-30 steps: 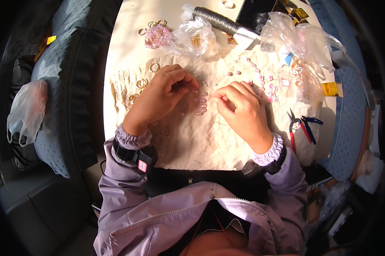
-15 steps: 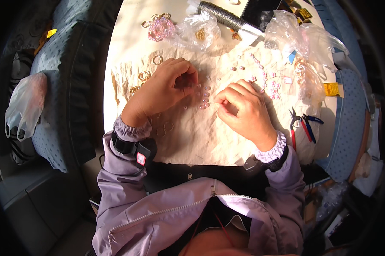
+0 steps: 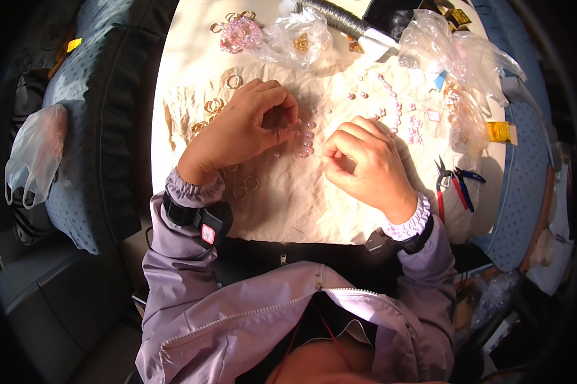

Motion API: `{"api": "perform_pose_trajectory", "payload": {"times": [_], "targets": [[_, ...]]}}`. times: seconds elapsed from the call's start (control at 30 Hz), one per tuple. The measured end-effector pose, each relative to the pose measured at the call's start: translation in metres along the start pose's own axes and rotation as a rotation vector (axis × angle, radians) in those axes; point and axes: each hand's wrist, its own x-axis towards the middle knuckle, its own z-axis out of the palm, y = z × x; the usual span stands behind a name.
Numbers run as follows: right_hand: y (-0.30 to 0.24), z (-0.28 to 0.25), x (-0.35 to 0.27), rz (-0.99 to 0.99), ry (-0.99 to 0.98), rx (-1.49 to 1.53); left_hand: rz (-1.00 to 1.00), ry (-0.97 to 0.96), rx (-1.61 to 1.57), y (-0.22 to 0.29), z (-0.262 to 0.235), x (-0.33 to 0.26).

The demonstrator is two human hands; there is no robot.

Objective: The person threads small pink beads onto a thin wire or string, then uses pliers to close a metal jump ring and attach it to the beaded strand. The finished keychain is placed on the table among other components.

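My left hand is closed in a pinch above the crumpled cream sheet, its thumb and forefinger tips beside a small cluster of pearly pink beads. Whether a bead sits between those tips I cannot make out. On the other side of the beads, my right hand is pinched shut. Its fingertips point at the cluster and hold a thin wire-like piece, barely visible now. Gold rings lie partly behind my left hand, and two thin rings rest below its wrist.
Pink beadwork lies beyond my right hand. Red-handled cutters and blue-handled pliers are at the right. Clear plastic bags, a pink beaded bundle and a dark wrapped roll sit at the far side.
The view has shifted slightly. Both hands keep nearly the same pinched poses beside the beads. The thin piece at my right fingertips shows less clearly now.
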Motion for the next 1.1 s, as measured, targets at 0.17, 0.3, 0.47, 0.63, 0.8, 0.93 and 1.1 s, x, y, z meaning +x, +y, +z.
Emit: {"api": "perform_pose_trajectory", "payload": {"times": [0.17,0.3,0.47,0.63,0.8,0.93,1.1], "targets": [[0.001,0.003,0.001,0.009,0.028,-0.018,0.015,-0.013,0.028,0.0,0.0,0.0],[0.001,0.002,0.0,0.033,0.028,-0.012,0.03,-0.012,0.038,-0.001,0.0,0.0],[0.001,0.003,0.0,0.018,0.039,-0.018,0.034,-0.033,0.036,-0.002,0.0,0.0],[0.002,0.006,0.0,0.013,0.047,-0.019,0.069,-0.046,0.079,0.0,0.004,0.0],[0.003,0.008,0.0,0.031,0.062,0.013,0.121,-0.03,0.14,0.004,0.009,-0.001],[0.003,0.008,0.001,0.059,0.092,0.076,0.12,-0.014,0.127,0.004,0.009,0.001],[0.003,0.008,0.001,0.076,0.122,0.093,0.132,0.012,0.082,0.005,0.011,0.004]]}}
